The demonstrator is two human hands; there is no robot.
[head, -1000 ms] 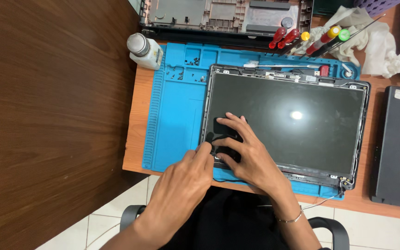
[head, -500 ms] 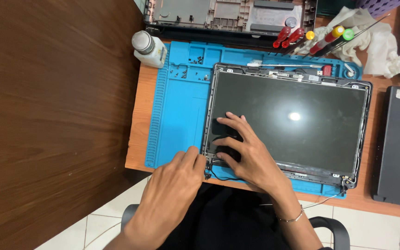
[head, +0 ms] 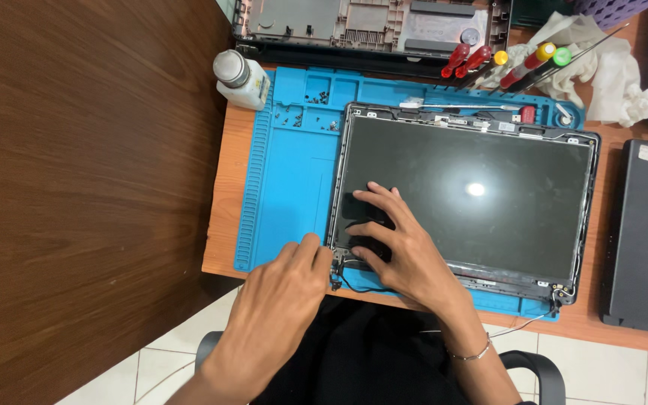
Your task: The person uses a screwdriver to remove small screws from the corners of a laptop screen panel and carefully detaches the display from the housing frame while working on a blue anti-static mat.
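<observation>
Working at the near-left corner of the laptop screen assembly point(head: 466, 202), which lay flat on the blue repair mat point(head: 286, 187). Left hand point(head: 283, 296) had fingertips pinched at the corner hinge point(head: 334, 264); whether it gripped anything could not be told. Right hand point(head: 395, 244) lay flat, fingers spread, pressing the panel beside that corner. Judged step: freeing panel from back cover at the hinge. Next move would call for gentle lifting, minding the thin cable point(head: 354, 286). Screwdrivers point(head: 504, 64) lay beyond.
</observation>
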